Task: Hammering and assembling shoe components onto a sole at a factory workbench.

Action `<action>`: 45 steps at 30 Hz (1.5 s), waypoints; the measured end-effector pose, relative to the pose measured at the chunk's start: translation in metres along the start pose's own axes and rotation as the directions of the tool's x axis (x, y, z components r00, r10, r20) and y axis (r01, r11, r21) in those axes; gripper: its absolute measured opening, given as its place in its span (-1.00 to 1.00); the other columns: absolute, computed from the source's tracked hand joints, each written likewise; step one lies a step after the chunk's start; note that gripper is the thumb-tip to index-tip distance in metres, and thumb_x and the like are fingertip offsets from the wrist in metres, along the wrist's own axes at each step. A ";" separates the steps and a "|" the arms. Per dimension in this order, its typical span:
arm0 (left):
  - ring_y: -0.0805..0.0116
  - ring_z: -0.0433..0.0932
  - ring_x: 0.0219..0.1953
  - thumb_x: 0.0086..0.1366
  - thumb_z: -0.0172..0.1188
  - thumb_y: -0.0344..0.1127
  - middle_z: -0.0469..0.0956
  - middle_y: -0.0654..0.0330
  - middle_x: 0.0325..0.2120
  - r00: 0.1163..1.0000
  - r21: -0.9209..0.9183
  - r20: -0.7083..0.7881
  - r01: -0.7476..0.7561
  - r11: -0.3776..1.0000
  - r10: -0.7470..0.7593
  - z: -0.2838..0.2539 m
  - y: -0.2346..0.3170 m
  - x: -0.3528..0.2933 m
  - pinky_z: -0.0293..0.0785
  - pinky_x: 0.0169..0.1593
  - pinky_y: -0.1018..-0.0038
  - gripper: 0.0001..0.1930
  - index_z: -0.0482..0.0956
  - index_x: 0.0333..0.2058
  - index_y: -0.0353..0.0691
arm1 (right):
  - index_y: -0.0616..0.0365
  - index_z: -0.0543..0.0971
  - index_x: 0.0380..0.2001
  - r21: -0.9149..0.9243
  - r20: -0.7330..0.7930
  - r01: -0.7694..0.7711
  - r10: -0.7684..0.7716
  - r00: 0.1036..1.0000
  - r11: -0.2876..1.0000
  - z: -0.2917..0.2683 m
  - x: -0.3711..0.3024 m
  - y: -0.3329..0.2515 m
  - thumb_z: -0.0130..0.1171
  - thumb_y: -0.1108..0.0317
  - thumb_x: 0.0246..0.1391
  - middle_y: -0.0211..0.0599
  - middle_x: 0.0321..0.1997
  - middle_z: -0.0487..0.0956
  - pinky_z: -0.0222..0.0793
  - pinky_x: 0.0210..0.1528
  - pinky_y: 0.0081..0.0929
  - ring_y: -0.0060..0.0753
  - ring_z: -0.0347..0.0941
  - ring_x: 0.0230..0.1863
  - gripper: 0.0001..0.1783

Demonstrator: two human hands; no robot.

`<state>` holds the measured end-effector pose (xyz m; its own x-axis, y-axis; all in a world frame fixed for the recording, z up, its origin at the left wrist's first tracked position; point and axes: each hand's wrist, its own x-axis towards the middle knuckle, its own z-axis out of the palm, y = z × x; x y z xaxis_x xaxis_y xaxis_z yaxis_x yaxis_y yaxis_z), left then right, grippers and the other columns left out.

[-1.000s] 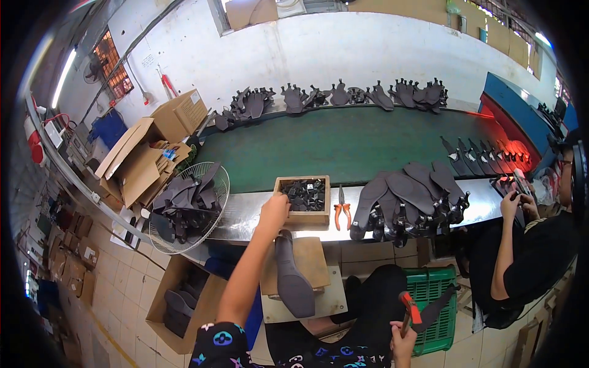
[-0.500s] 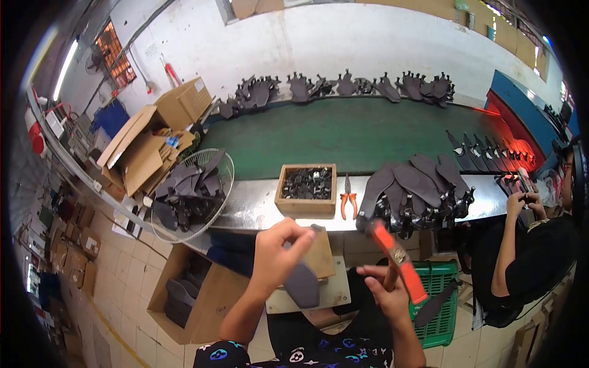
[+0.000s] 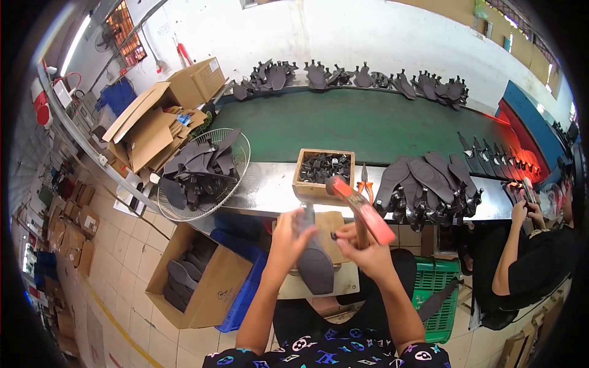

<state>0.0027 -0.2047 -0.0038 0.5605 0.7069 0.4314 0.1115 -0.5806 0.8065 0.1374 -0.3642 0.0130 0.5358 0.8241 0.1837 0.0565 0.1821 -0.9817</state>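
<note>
My left hand (image 3: 288, 236) grips the upper part of a dark grey shoe sole (image 3: 315, 265) that lies on a small cardboard-topped block (image 3: 343, 282) in front of me. My right hand (image 3: 363, 250) holds a hammer with a red-orange handle (image 3: 362, 208), its head raised toward the wooden box. The fingertips of that hand also pinch a small dark piece near the sole. A wooden box (image 3: 323, 173) of small black parts sits on the metal bench edge just beyond my hands.
Orange pliers (image 3: 365, 184) lie beside the box. A pile of dark soles (image 3: 429, 184) is on the right, a wire basket of soles (image 3: 202, 172) on the left. A green conveyor (image 3: 368, 126) runs behind. Cardboard boxes (image 3: 196, 279) and a green crate (image 3: 438, 291) stand below. Another person (image 3: 527, 257) sits at right.
My left hand came back from the wooden box to the sole. My right hand rose from low at my side with the hammer and now meets the left hand over the sole.
</note>
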 end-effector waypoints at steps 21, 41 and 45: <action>0.06 0.70 -0.25 0.06 0.44 -0.41 0.68 -0.01 -0.27 0.991 -0.014 0.132 0.005 1.000 -0.003 0.014 -0.067 -0.016 0.57 -0.17 0.30 -0.65 0.66 -0.13 -0.27 | 0.23 0.61 -0.22 -0.560 0.337 0.385 -0.223 0.915 0.734 0.019 0.055 0.039 0.25 0.54 -0.05 -0.13 -0.24 0.60 0.47 -0.19 -0.32 0.02 0.55 -0.27 -0.75; 0.44 0.63 -0.21 0.13 0.37 -0.48 0.69 0.10 -0.26 0.950 -0.330 0.304 0.181 0.927 -0.077 0.010 -0.067 -0.006 0.53 -0.10 0.53 -0.74 0.68 -0.19 -0.44 | 0.26 0.31 0.32 -0.671 0.242 0.297 -0.177 0.954 0.679 0.020 -0.037 -0.020 0.15 0.54 0.23 -0.02 -0.30 0.49 0.45 -0.32 -0.21 0.03 0.49 -0.40 -0.40; 0.24 0.67 -0.13 0.10 0.44 -0.39 0.69 0.06 -0.16 0.952 -0.243 0.301 0.130 0.961 -0.052 0.008 -0.069 -0.013 0.56 -0.04 0.45 -0.37 0.42 0.14 -0.44 | 0.36 0.36 0.26 -0.638 0.240 0.365 -0.276 0.931 0.677 0.020 -0.034 -0.057 0.16 0.57 0.20 -0.02 -0.37 0.48 0.46 -0.31 -0.33 -0.06 0.48 -0.41 -0.45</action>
<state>-0.0054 -0.1769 -0.0678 0.7746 0.5822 0.2471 -0.0198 -0.3682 0.9295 0.0997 -0.3918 0.0635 0.2810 0.8454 0.4541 0.7719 0.0820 -0.6304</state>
